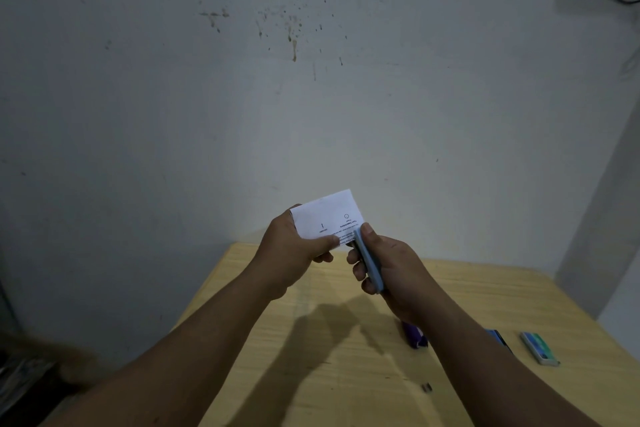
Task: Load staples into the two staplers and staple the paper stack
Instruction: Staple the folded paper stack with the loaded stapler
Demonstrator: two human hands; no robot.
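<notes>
While dim, stained wall [277,45], wooden table [329,374].

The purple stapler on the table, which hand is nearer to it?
Right. The right hand is raised above the purple stapler, holding the blue stapler; the left hand holds the paper further left.

A white printed paper stack [325,218] is held aloft, its right edge clamped by a blue stapler [370,262]; a purple stapler [414,334] lies on the table.

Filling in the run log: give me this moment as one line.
left hand: holds paper stack up | right hand: blue stapler at stack's edge | purple stapler, staple box: on table
</notes>
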